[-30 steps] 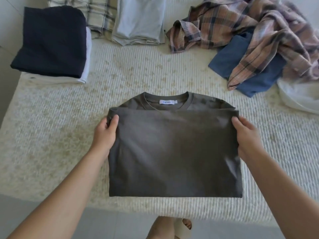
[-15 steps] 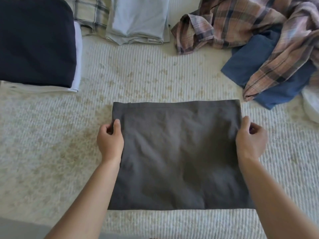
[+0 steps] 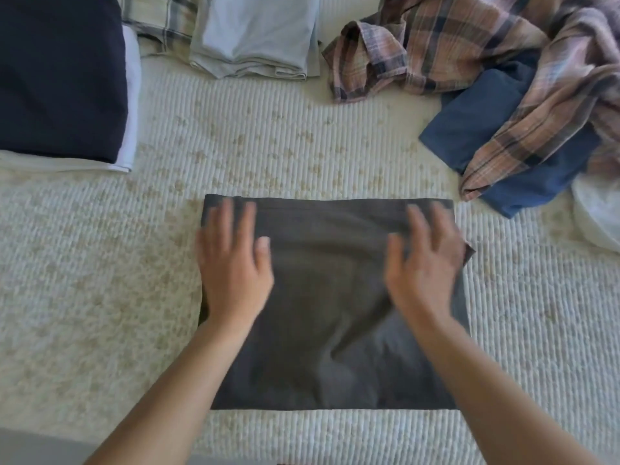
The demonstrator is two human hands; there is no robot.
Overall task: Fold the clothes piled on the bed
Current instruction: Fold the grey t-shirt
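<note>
By the bed's [image 3: 100, 263] near edge, the left hand [image 3: 231, 263] lies flat, fingers straight, on the folded dark shirt [image 3: 335, 297]; the right hand [image 3: 426, 260] likewise, apparently smoothing it. Unfolded plaid shirt [image 3: 469, 45] waits at the far right corner.

Left hand [image 3: 233, 270] and right hand [image 3: 424, 268] flat, palms down, fingers straight and spread; bare forearms extended forward.
</note>
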